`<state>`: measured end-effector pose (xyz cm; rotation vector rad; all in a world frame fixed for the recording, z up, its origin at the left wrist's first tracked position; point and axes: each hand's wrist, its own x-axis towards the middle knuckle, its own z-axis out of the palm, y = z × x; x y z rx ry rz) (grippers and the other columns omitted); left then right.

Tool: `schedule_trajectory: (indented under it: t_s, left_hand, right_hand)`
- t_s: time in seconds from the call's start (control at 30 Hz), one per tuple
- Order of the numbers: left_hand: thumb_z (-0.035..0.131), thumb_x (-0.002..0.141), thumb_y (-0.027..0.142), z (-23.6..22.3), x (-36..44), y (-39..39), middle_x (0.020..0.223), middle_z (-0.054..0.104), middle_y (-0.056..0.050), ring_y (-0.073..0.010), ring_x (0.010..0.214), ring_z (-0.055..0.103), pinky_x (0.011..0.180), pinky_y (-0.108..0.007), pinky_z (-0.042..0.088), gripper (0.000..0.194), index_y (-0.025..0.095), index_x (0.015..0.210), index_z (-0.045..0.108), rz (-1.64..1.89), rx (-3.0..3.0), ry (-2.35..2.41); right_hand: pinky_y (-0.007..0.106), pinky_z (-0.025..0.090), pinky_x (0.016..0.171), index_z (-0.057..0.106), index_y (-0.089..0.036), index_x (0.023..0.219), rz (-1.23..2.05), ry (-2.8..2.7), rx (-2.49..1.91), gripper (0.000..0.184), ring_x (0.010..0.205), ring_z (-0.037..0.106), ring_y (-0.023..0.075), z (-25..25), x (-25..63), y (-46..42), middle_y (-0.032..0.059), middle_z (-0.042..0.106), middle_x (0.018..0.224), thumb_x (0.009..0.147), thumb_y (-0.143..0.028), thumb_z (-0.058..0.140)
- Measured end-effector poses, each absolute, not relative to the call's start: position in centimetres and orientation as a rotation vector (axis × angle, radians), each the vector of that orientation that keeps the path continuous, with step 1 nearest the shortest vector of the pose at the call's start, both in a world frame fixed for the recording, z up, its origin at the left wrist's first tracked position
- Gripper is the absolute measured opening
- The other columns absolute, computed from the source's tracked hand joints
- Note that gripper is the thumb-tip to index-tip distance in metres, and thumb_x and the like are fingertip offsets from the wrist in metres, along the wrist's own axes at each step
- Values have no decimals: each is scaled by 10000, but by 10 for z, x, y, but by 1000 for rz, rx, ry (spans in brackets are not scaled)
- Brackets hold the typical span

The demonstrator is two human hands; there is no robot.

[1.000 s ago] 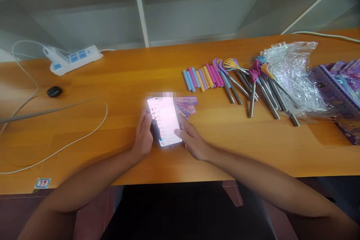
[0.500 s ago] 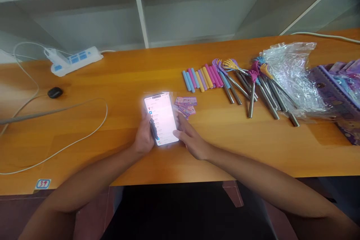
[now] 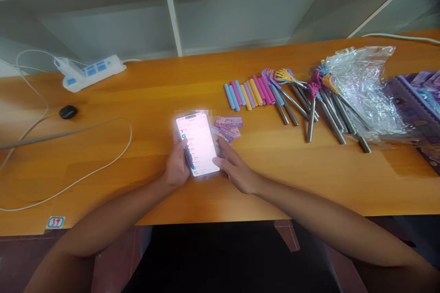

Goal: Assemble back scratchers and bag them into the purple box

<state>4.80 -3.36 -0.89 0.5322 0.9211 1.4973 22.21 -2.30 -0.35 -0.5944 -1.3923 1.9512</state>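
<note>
Slip risk

Left hand (image 3: 178, 165) and right hand (image 3: 238, 171) are clamping fingers on a slim, rectangular, bright-screened phone (image 3: 202, 144) over the orange-brown wooden surface (image 3: 292, 165); any loosening thumb would be risking a drop onto fanned, purple-pink printed cards (image 3: 229, 122) just beside.

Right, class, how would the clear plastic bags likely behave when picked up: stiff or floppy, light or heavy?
The clear plastic bags look floppy: their thin film is crumpled and creased. They are probably light for their bulk, being see-through film. Tugging them might shift the back scratchers, since some of these overlap the bags' left edge.
</note>
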Motion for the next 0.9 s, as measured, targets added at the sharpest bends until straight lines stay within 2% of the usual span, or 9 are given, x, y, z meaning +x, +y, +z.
schedule_trajectory:
  t_s: [0.1,0.23,0.37,0.43,0.57,0.73,0.9]
  left_hand:
    - [682,931,415,-7,48,-34,1188,788,-65,-300,1175,743,1032,-465,592,333,257,1219,630,1498,531,906]
    - [596,990,516,-3,47,-34,1220,792,-139,-366,1203,740,979,-513,623,440,192,1278,672,1410,527,841]
    - [492,1050,567,3,46,-34,1274,781,-160,-379,1174,755,876,-501,666,536,188,1396,649,1325,532,762]
    - [428,1066,613,7,45,-34,1280,775,-183,-395,1147,763,774,-484,683,613,170,1444,622,1227,528,730]
    - [353,1066,677,11,43,-34,1305,753,-227,-423,1098,772,593,-438,667,733,138,1512,569,1101,516,688]
    - [360,1065,683,9,43,-34,1357,733,-239,-421,1106,771,634,-451,675,745,133,1524,565,1142,484,689]
    - [400,1063,668,7,42,-34,1377,731,-218,-413,1086,780,654,-470,681,708,166,1536,558,1133,456,702]
  right_hand:
    - [337,623,663,349,-230,1480,1947,-1380,-589,542,1060,679,252,-4,221,-22,129,635,1316,1029,-452,549]
    - [347,622,656,310,-230,1487,1980,-1329,-579,588,998,670,238,-6,220,-21,134,617,1327,1013,-469,564]
    - [374,640,679,214,-262,1558,2004,-1271,-567,729,1051,653,252,-6,220,-19,134,558,1394,972,-451,603]
    - [390,649,697,201,-279,1575,2012,-1247,-567,744,1083,644,256,-5,221,-18,128,529,1422,965,-428,600]
    - [410,654,700,233,-274,1562,2035,-1210,-608,686,1020,656,239,-5,222,-17,121,536,1391,964,-376,554]
    - [389,648,680,323,-245,1472,2032,-1212,-640,582,971,665,226,-8,221,-17,102,596,1283,928,-312,518]
    - [381,647,648,397,-209,1358,2044,-1201,-643,438,906,679,218,-8,221,-19,98,631,1222,957,-340,514]
